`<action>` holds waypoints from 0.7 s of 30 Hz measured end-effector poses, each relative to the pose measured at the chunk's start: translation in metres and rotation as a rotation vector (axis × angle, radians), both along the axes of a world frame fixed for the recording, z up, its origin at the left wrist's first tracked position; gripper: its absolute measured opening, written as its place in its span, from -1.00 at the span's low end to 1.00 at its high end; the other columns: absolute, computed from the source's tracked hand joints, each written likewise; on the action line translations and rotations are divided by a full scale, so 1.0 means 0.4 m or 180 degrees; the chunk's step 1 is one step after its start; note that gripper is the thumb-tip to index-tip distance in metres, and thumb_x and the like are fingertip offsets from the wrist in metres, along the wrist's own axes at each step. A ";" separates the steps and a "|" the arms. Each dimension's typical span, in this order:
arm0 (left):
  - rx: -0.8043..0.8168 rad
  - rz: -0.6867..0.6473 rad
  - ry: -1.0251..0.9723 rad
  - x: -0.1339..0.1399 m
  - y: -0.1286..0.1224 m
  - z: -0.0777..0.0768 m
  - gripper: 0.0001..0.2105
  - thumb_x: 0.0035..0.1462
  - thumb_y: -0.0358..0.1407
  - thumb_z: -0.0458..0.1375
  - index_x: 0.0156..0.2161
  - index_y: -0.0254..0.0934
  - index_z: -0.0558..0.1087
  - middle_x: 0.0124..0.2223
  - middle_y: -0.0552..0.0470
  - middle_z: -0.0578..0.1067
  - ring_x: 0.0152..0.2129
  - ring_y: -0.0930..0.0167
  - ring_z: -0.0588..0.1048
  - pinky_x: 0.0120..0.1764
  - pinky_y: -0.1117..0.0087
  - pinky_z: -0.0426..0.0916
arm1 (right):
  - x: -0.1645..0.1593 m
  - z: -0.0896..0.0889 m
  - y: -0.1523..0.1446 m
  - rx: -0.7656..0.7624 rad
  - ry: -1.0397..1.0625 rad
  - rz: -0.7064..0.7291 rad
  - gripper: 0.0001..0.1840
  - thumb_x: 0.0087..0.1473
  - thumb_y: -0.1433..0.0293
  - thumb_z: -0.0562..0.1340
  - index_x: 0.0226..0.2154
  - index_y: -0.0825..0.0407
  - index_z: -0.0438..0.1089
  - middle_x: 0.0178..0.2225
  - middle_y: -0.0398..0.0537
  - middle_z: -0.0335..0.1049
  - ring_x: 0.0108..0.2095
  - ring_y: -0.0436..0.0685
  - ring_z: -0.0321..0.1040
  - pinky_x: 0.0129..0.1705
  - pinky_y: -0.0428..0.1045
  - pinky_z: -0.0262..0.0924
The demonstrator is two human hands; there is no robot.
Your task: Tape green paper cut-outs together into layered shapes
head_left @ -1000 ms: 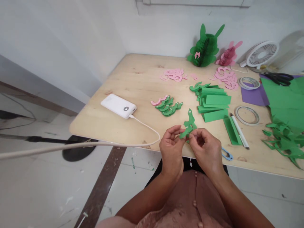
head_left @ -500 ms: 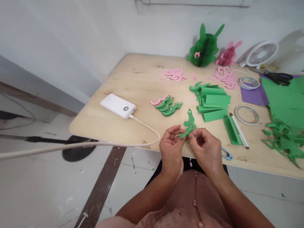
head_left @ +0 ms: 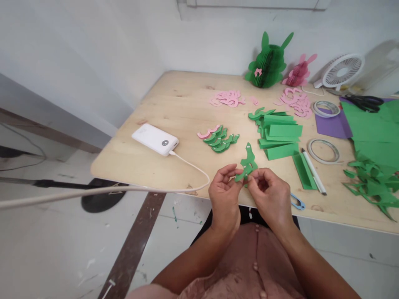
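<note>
Viewing remotely, I log left hand (head_left: 225,199) and right hand (head_left: 270,197), fingers (head_left: 254,187) pinching a wavy green paper cutout (head_left: 249,154) between them, long axis pointing away.

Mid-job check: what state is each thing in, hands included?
Left hand: fingers closed on the green cutout
Right hand: fingers closed on it too
Green cutout: held up between both hands
Power bank: cable plugged in
Green strips: folded
Marker: lying down
Green rabbit: upright, fanned open
Fan: upright; can't tell whether running
</note>
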State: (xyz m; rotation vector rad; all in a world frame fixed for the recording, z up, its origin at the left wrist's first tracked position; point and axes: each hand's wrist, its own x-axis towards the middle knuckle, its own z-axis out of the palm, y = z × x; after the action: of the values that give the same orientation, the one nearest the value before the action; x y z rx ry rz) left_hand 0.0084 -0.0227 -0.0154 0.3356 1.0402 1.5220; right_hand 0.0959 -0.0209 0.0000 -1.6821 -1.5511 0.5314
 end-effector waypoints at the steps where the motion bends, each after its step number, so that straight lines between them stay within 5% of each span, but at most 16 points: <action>1: 0.0004 -0.0001 -0.0002 0.000 0.000 0.000 -0.70 -0.16 -0.47 0.31 -0.23 -0.29 0.46 -0.32 0.05 0.50 -0.35 0.51 0.50 -0.19 0.47 0.39 | 0.000 0.001 0.000 0.0010 -0.0008 -0.0003 -0.86 0.01 0.35 0.18 -0.52 0.03 0.36 -0.66 -0.25 0.33 -0.68 -0.07 0.19 -0.61 -0.14 0.09; 21: -0.0033 0.0015 -0.0051 -0.005 0.008 0.010 -0.66 -0.22 -0.42 0.36 -0.24 -0.29 0.46 -0.31 0.06 0.46 -0.34 0.47 0.49 -0.23 0.43 0.42 | 0.016 -0.013 -0.007 -0.0170 0.0649 0.0004 -0.82 0.06 0.30 0.18 -0.30 0.07 0.37 -0.47 -0.12 0.41 -0.55 -0.03 0.30 -0.50 -0.11 0.21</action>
State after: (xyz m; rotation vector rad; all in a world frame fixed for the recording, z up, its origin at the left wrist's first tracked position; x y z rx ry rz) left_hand 0.0063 -0.0196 -0.0114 0.3132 1.0366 1.5207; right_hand 0.1022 -0.0239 -0.0053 -1.6122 -1.4016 0.7272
